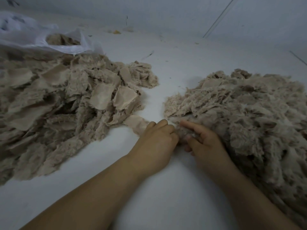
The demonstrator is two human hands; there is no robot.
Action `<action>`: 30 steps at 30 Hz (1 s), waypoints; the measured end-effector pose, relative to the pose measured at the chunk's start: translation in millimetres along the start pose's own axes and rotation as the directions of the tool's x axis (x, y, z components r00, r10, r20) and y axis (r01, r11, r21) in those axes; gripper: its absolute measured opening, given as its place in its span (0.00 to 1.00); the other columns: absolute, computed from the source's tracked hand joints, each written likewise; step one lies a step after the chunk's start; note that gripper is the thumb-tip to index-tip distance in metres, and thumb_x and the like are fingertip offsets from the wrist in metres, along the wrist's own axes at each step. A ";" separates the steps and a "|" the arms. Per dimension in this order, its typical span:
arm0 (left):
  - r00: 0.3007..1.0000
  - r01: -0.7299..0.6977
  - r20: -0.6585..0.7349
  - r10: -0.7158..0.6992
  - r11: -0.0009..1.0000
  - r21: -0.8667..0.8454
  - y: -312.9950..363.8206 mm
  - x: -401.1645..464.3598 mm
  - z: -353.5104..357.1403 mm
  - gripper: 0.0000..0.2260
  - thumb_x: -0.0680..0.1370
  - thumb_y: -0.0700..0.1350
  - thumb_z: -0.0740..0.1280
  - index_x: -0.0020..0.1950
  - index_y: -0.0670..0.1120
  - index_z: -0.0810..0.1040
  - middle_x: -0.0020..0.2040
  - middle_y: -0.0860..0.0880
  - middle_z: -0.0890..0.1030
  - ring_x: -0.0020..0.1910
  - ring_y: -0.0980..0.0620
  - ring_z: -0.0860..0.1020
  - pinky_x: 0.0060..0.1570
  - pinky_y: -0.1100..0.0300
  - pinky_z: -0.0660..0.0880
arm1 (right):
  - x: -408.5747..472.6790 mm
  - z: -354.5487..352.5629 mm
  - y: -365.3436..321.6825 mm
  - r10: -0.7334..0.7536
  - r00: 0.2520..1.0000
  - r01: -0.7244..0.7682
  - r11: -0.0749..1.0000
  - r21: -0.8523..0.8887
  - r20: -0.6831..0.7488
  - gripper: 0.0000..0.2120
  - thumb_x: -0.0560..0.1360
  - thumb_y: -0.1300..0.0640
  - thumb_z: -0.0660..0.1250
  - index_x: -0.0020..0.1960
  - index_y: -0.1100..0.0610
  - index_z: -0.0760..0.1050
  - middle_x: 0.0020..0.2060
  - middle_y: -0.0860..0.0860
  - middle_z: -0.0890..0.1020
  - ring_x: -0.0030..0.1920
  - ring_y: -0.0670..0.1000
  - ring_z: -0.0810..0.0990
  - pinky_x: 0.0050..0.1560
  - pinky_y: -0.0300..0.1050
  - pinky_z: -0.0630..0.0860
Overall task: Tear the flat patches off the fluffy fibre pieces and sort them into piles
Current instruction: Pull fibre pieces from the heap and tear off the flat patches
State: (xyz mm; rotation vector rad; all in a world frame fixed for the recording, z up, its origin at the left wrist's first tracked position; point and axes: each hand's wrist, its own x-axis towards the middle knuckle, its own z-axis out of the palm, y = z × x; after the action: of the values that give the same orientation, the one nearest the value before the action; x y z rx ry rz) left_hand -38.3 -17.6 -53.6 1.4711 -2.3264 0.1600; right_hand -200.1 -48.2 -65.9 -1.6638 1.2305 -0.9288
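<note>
Two beige heaps lie on a white floor. The left pile [63, 103] mixes fluffy fibre with flat woven patches. The right pile [245, 113] is mostly fluffy fibre. Between them, at the near edge of the right pile, my two hands meet on one fluffy piece [181, 131]. My left hand [156, 140] has its fingers curled round that piece, with a flat patch strip [137, 123] running out from under its knuckles towards the left pile. My right hand [203, 138] pinches the same piece, its index finger stretched out on top.
A white plastic bag [36, 39] lies at the back left with more beige material inside. A pale wall runs along the back and right. Small scraps dot the floor near the wall. Bare white floor shows between the piles and under my forearms.
</note>
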 end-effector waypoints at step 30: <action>0.891 0.298 0.184 -0.415 0.229 -0.927 2.2 -1.7 -11.8 0.15 0.80 0.32 0.62 0.34 0.41 0.69 0.26 0.53 0.70 0.24 0.60 0.69 0.27 0.67 0.66 | -6.0 1.4 -14.7 0.040 0.997 -0.027 0.981 0.191 -0.064 0.13 0.80 0.51 0.64 0.40 0.45 0.83 0.24 0.42 0.77 0.26 0.39 0.72 0.27 0.31 0.69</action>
State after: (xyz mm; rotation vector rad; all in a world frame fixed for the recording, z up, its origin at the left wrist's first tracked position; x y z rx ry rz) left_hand -36.6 -11.7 -43.2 1.1700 -1.3311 -1.0871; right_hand -195.3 -39.8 -53.2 -1.4680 1.1720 -1.0551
